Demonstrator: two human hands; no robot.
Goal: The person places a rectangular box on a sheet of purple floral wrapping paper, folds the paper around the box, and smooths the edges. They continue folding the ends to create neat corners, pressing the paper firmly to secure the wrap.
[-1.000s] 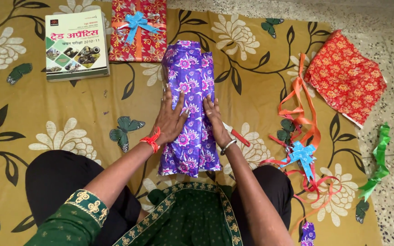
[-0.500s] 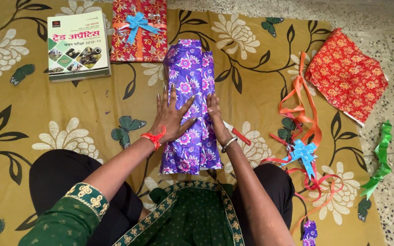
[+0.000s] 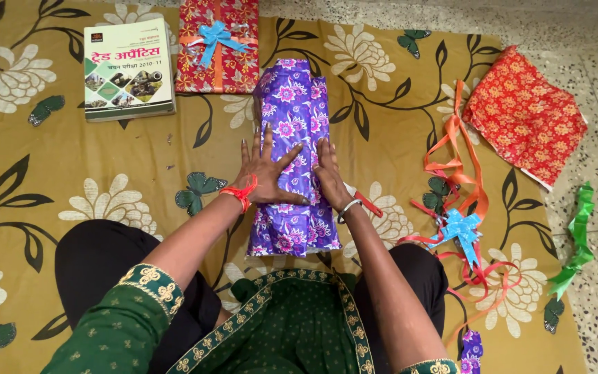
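Note:
A long parcel in purple flowered wrapping paper (image 3: pixel 292 118) lies lengthwise on the mustard floral cloth (image 3: pixel 70 173) before my knees. My left hand (image 3: pixel 266 173) lies flat on the parcel's left side, fingers spread, an orange thread at the wrist. My right hand (image 3: pixel 328 176) presses the parcel's right edge, a metal bangle at the wrist. Neither hand grips anything. A red-handled pair of scissors (image 3: pixel 364 202) pokes out from under my right wrist.
A wrapped red gift with a blue bow (image 3: pixel 217 43) and a paperback book (image 3: pixel 129 68) lie at the back left. Red flowered paper (image 3: pixel 524 114), orange ribbon (image 3: pixel 461 170), a blue bow (image 3: pixel 461 228) and green ribbon (image 3: pixel 576 242) lie on the right.
Both hands slid a little up the purple parcel and my left fingers spread wider. The camera view shifted slightly; the parcel stays in place.

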